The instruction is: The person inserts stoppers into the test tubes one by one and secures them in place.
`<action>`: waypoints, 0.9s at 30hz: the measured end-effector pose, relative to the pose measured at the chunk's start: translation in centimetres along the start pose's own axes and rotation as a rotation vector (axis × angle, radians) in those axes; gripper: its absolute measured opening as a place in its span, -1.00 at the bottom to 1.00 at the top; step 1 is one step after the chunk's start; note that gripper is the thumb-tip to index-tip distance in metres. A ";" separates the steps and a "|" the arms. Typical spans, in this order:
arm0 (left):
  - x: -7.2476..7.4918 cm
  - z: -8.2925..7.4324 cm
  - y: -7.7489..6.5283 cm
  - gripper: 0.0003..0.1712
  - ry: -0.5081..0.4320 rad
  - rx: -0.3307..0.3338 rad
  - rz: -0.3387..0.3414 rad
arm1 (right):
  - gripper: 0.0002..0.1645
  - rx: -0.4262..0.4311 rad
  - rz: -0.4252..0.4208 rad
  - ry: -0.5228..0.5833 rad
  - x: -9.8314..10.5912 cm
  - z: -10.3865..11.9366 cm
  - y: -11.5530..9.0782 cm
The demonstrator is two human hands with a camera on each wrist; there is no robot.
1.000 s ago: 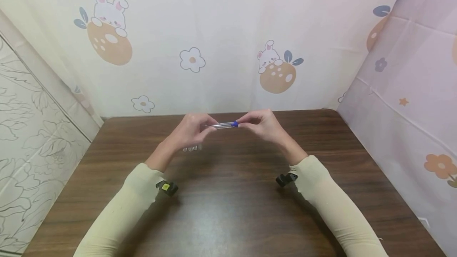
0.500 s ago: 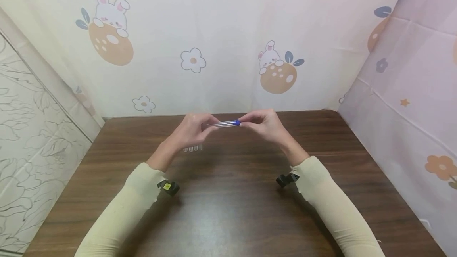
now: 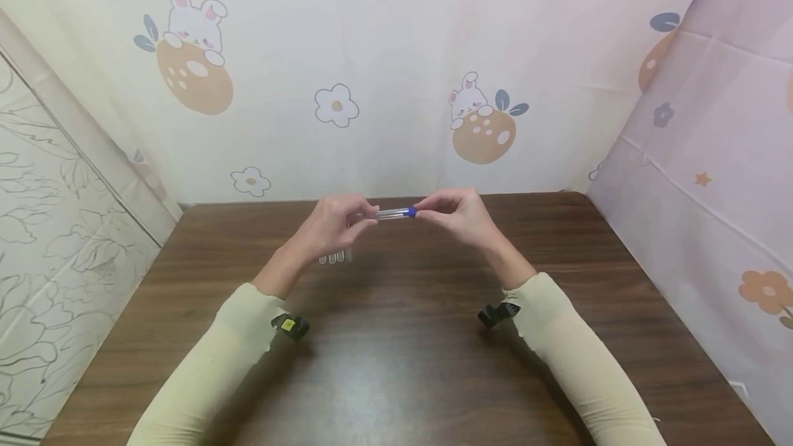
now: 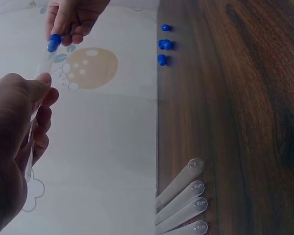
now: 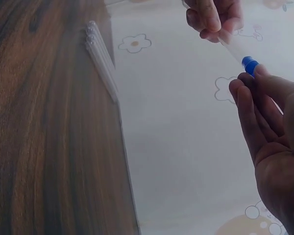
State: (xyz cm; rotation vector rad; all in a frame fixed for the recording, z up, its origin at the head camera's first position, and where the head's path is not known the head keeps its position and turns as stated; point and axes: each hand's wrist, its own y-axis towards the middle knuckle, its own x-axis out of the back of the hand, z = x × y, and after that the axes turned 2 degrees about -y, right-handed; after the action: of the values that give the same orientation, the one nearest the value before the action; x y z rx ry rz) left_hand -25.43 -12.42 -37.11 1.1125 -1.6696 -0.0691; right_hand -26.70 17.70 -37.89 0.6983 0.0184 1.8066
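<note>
My left hand [image 3: 336, 224] grips a clear test tube [image 3: 392, 214] along its length, held up above the table. In the left wrist view its rounded end sticks out below the palm. My right hand [image 3: 461, 215] pinches a blue stopper [image 3: 410, 212] between thumb and fingertips. The stopper sits at the tube's mouth, in line with it, and part of its blue shows through the clear wall in the left wrist view. Several more clear test tubes [image 4: 183, 206] lie side by side on the table, mostly hidden by my left hand in the head view.
Several loose blue stoppers [image 4: 166, 44] lie near the far edge of the dark wooden table [image 3: 396, 336], on the right side. A patterned cloth [image 3: 396, 88] hangs right behind that edge. Another cloth [image 3: 700, 177] closes off the right side.
</note>
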 end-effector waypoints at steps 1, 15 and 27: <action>0.0 0.0 0.0 -0.84 0.005 -0.008 0.001 | -0.80 -0.002 0.006 0.000 0.0 0.0 0.0; 0.0 -0.2 0.2 -0.88 0.043 -0.080 0.013 | -0.85 -0.030 0.083 0.005 0.3 0.3 0.3; -0.6 0.6 -0.2 -0.87 0.021 -0.023 0.014 | -0.82 -0.027 0.071 0.007 -0.3 -0.7 0.3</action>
State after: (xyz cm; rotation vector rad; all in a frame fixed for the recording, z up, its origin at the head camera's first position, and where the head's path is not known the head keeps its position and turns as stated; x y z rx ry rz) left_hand -25.75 -12.38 -37.89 1.0807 -1.6535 -0.0671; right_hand -27.29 17.57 -38.48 0.6808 -0.0264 1.8744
